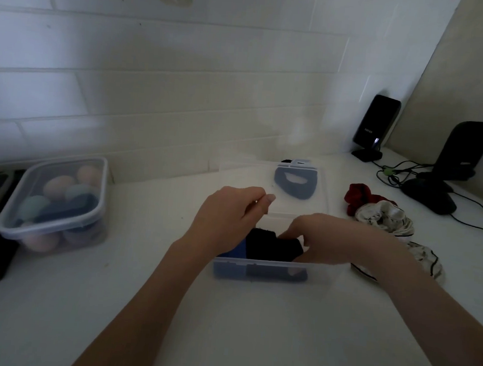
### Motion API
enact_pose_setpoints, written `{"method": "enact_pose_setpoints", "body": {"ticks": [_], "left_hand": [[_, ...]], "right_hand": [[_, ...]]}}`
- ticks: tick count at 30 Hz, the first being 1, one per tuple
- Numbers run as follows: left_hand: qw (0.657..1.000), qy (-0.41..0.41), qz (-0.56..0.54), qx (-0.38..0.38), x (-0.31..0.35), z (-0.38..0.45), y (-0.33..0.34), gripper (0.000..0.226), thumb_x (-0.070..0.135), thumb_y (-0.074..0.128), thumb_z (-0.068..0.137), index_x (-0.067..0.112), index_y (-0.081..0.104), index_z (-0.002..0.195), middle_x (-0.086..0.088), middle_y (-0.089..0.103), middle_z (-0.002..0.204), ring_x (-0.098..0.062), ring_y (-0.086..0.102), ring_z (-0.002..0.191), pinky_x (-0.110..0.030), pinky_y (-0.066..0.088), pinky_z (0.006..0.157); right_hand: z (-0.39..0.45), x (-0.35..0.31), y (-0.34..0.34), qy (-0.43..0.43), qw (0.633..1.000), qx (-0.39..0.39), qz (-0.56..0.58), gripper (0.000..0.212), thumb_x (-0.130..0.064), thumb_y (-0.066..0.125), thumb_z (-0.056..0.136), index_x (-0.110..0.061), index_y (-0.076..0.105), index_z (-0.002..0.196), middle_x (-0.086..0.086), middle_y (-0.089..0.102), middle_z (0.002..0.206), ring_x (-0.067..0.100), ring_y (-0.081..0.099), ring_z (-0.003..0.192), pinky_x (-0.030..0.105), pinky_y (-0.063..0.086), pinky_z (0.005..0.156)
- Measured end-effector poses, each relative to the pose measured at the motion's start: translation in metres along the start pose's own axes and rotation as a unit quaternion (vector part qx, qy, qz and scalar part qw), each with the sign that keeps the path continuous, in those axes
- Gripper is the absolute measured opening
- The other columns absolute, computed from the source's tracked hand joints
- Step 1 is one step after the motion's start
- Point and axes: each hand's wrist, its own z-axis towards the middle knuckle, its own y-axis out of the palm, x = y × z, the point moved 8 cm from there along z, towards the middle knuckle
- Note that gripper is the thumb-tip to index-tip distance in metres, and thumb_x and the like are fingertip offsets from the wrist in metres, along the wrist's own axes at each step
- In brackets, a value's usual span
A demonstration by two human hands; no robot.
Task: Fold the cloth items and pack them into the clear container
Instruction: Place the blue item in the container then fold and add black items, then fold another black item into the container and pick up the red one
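The clear container (325, 271) stands in the middle of the white counter. A folded black cloth (270, 247) and a blue cloth (239, 249) lie inside it. My right hand (325, 241) reaches in from the right and grips the black cloth, fingers on top and thumb showing through the front wall. My left hand (228, 219) hovers over the container's left part with curled fingers; what it holds, if anything, is hidden. A red cloth (357, 197) and crumpled white cloths with black lines (385, 217) lie loose on the right.
The clear lid (243, 177) lies behind the container with a dark blue cloth (295, 187) showing through it. A lidded box of egg-shaped items (51, 202) sits at the left. Black stands (376, 127) with cables occupy the back right corner. A tiled wall is behind.
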Motion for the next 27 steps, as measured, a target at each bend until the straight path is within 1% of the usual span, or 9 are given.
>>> {"method": "enact_pose_setpoints", "body": {"ticks": [5, 9, 12, 14, 16, 18, 21, 23, 27], "left_hand": [[1.0, -0.006, -0.01, 0.002, -0.001, -0.001, -0.002, 0.037, 0.038, 0.04, 0.097, 0.015, 0.063, 0.08, 0.015, 0.052, 0.056, -0.008, 0.055, 0.054, -0.033, 0.05, 0.06], [1.0, -0.012, -0.009, -0.005, -0.001, -0.001, -0.002, 0.038, 0.038, 0.04, 0.097, 0.013, 0.064, 0.08, 0.018, 0.05, 0.056, -0.008, 0.055, 0.054, -0.03, 0.05, 0.06], [1.0, -0.007, -0.004, -0.004, 0.0, -0.001, -0.002, 0.039, 0.037, 0.04, 0.097, 0.011, 0.063, 0.079, 0.013, 0.052, 0.055, -0.012, 0.056, 0.055, -0.032, 0.05, 0.06], [1.0, -0.003, -0.002, -0.002, 0.001, -0.001, -0.003, 0.04, 0.037, 0.04, 0.097, 0.01, 0.063, 0.078, 0.005, 0.058, 0.057, -0.017, 0.057, 0.055, -0.035, 0.051, 0.06], [1.0, 0.001, 0.002, -0.002, 0.002, -0.001, -0.003, 0.041, 0.037, 0.04, 0.097, 0.009, 0.062, 0.077, 0.001, 0.06, 0.058, -0.018, 0.057, 0.055, -0.036, 0.051, 0.06], [1.0, 0.005, 0.001, -0.002, 0.002, -0.001, -0.002, 0.04, 0.037, 0.04, 0.097, 0.01, 0.063, 0.077, 0.008, 0.055, 0.055, -0.015, 0.056, 0.053, -0.034, 0.05, 0.059], [1.0, 0.005, 0.001, 0.001, 0.002, -0.001, -0.003, 0.039, 0.037, 0.04, 0.097, 0.012, 0.063, 0.077, 0.016, 0.047, 0.053, -0.012, 0.055, 0.053, -0.031, 0.049, 0.058], [1.0, 0.008, 0.005, 0.002, 0.002, -0.001, -0.003, 0.04, 0.037, 0.04, 0.097, 0.011, 0.063, 0.078, 0.015, 0.049, 0.053, -0.013, 0.056, 0.053, -0.031, 0.05, 0.058], [1.0, 0.019, 0.01, 0.008, 0.002, -0.002, -0.002, 0.042, 0.039, 0.038, 0.097, 0.01, 0.061, 0.076, 0.0, 0.059, 0.056, -0.018, 0.056, 0.052, -0.037, 0.05, 0.057]], "right_hand": [[-0.011, 0.018, -0.026, 0.005, 0.991, 0.094, 0.096, 0.041, -0.04, 0.063, 0.084, -0.027, 0.06, 0.122, -0.01, 0.058, 0.116, 0.009, 0.06, 0.091, 0.026, 0.048, 0.086], [-0.037, 0.065, -0.082, 0.035, 0.906, 0.347, 0.241, 0.017, -0.022, 0.053, 0.093, -0.02, 0.07, 0.095, -0.002, 0.07, 0.081, 0.011, 0.063, 0.057, 0.017, 0.047, 0.056], [-0.029, 0.108, -0.085, 0.079, 0.861, 0.434, 0.254, 0.02, -0.013, 0.047, 0.095, -0.023, 0.063, 0.1, 0.007, 0.068, 0.09, 0.02, 0.064, 0.065, 0.029, 0.052, 0.063], [-0.007, 0.126, -0.075, 0.097, 0.863, 0.436, 0.236, 0.029, -0.005, 0.046, 0.094, -0.022, 0.061, 0.112, 0.01, 0.064, 0.112, 0.023, 0.061, 0.081, 0.028, 0.047, 0.072], [0.021, 0.128, -0.06, 0.09, 0.9, 0.384, 0.184, 0.043, 0.001, 0.047, 0.092, -0.02, 0.054, 0.129, 0.009, 0.053, 0.136, 0.026, 0.055, 0.111, 0.023, 0.038, 0.09], [0.051, 0.127, -0.037, 0.071, 0.942, 0.298, 0.137, 0.056, -0.001, 0.047, 0.091, -0.029, 0.042, 0.139, 0.009, 0.04, 0.148, 0.032, 0.042, 0.129, 0.032, 0.031, 0.107], [0.067, 0.115, -0.019, 0.061, 0.968, 0.243, 0.024, 0.033, -0.021, 0.047, 0.093, -0.046, 0.051, 0.114, 0.015, 0.043, 0.139, 0.037, 0.043, 0.124, 0.044, 0.037, 0.105], [0.071, 0.114, -0.013, 0.07, 0.971, 0.222, 0.056, 0.024, -0.031, 0.05, 0.09, -0.036, 0.054, 0.114, 0.014, 0.048, 0.126, 0.034, 0.047, 0.114, 0.041, 0.042, 0.096], [0.046, 0.12, -0.038, 0.068, 0.922, 0.35, 0.148, 0.006, -0.019, 0.06, 0.086, -0.019, 0.064, 0.091, 0.003, 0.062, 0.084, 0.023, 0.057, 0.079, 0.033, 0.046, 0.07]]}}
